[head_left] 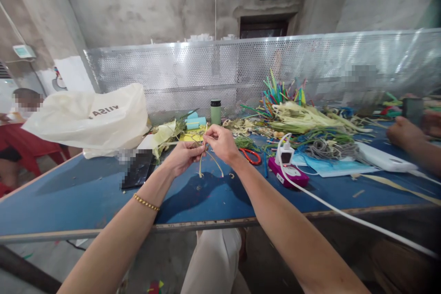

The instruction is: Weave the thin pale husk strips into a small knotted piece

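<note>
Both my hands are raised above the blue table (86, 193) and pinch thin pale straw strips (201, 165). My left hand (184, 155) grips the strips from the left with its fingers closed. My right hand (222, 142) pinches them from the right, thumb and fingers pressed together. The loose ends of the strips hang down toward the tabletop. A gold bracelet (146, 202) sits on my left wrist.
A black phone (138, 170) lies left of my hands, red scissors (251, 156) to the right. A pink power strip (289, 172) with a white cable, corn husks (303, 119), coloured straws (282, 92), a green bottle (216, 112) and a white bag (93, 117) crowd the table. Another person's hand (401, 133) rests at right.
</note>
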Available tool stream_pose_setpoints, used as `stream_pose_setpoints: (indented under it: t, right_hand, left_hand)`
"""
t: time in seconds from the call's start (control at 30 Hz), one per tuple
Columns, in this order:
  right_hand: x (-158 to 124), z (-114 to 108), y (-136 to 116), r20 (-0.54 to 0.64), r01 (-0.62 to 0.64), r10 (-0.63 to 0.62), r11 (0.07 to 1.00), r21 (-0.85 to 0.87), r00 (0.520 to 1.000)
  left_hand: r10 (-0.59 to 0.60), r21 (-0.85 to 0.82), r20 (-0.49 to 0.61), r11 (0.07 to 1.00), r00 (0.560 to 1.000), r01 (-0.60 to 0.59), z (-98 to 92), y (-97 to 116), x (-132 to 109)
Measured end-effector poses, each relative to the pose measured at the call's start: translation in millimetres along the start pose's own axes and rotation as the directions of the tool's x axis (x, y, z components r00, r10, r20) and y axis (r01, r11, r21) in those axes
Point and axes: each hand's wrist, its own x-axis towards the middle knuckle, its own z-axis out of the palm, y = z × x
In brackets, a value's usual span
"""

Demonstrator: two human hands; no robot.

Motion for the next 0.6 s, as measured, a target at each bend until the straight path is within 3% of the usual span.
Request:
stream_pose_setpoints:
  t: [0.4,0.6]
  right_hand:
    - [-4.7,8.1,5.7,-0.019,0.009,-0.010,0.997,-0.071,1.000]
    - [0.3,2.5,7.1,0.006,0.035,-0.035,0.998,-0.049,0.999]
  left_hand:
    - [0.096,0.146,0.019,0.984,0.995,-0.098,3.2,1.4,-2.7]
    - [0.030,0.026,-0.035,0.999,0.999,-0.029,2.8,0.3,-1.0]
